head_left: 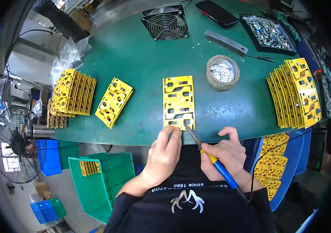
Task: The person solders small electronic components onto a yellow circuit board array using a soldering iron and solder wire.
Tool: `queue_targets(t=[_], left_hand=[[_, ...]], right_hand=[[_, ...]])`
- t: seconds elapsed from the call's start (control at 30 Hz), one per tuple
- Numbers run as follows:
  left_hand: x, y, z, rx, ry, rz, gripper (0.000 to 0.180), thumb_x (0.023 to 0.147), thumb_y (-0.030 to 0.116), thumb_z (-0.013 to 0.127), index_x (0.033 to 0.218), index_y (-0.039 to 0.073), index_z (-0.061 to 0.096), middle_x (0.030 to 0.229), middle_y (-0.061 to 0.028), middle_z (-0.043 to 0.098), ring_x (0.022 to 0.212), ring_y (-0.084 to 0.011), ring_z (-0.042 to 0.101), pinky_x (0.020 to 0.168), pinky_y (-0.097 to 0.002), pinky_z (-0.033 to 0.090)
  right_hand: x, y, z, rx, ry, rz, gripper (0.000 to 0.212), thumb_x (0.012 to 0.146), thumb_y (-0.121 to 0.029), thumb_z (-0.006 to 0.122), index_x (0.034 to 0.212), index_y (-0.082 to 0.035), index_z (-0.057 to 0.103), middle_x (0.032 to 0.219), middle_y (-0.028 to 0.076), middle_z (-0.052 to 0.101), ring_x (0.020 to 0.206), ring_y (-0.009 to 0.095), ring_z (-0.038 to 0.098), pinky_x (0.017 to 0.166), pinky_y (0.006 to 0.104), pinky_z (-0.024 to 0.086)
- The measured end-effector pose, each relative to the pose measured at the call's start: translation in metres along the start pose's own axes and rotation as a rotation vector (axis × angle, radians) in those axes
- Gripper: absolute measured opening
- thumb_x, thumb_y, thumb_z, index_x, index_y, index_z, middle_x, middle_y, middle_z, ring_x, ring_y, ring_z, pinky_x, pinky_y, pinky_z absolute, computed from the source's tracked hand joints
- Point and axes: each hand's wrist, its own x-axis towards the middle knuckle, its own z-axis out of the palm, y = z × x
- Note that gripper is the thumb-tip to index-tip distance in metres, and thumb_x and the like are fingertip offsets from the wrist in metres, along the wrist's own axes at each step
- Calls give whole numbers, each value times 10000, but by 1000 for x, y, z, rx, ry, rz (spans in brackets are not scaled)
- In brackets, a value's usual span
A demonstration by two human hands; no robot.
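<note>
A yellow circuit board panel (178, 101) with cut-outs lies on the green work table, its short side toward me. My left hand (162, 157) is closed at its near left corner, fingertips pinching the edge. In my right hand (225, 155) is a soldering iron (216, 163) with a blue and yellow handle. Its metal tip points up and left and reaches the board's near right corner; whether it touches cannot be told. The right thumb and forefinger grip the handle while another finger sticks up.
Left of the panel lie a smaller board pile (114, 102) and a tall stack (72, 93). At right stand another board stack (295, 93) and a round tub of silvery bits (223, 72). Farther back are a fan (166, 24), a ruler-like strip (226, 42), tweezers (262, 58) and a parts tray (268, 33).
</note>
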Motion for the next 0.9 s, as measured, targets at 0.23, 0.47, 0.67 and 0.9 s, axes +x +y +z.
queue_targets(t=[0.23, 0.47, 0.67, 0.9], left_hand=[[-1, 0, 3, 4, 34, 19, 265, 881, -52, 776, 1139, -19, 728, 1153, -126, 682, 795, -291, 739, 609, -374, 610], [2, 0, 1, -8, -10, 21, 280, 876, -58, 774, 1150, -25, 723, 1182, -129, 669, 757, -273, 733, 595, -364, 602], [1, -7, -3, 41, -79, -18, 368, 864, -67, 771, 1222, 3, 723, 1210, -132, 651, 752, -281, 723, 576, -363, 581], [6, -19, -12, 105, -189, 149, 585, 754, -89, 684, 1336, -41, 651, 1212, -165, 619, 842, -297, 697, 751, -386, 592]], right_hand=[[1, -1, 2, 13, -16, 13, 283, 699, 15, 795, 976, -13, 745, 707, 50, 704, 509, 179, 612, 833, 447, 547], [-1, -1, 7, 3, -17, 4, 284, 701, 7, 797, 980, -10, 747, 705, 47, 703, 510, 179, 616, 849, 442, 542], [-3, -3, 5, -3, -50, 11, 281, 712, 11, 783, 989, -21, 745, 712, 44, 713, 520, 178, 631, 859, 450, 541], [-4, -3, 6, -4, -42, 39, 239, 731, 12, 765, 966, -27, 742, 696, 43, 712, 535, 179, 651, 882, 459, 536]])
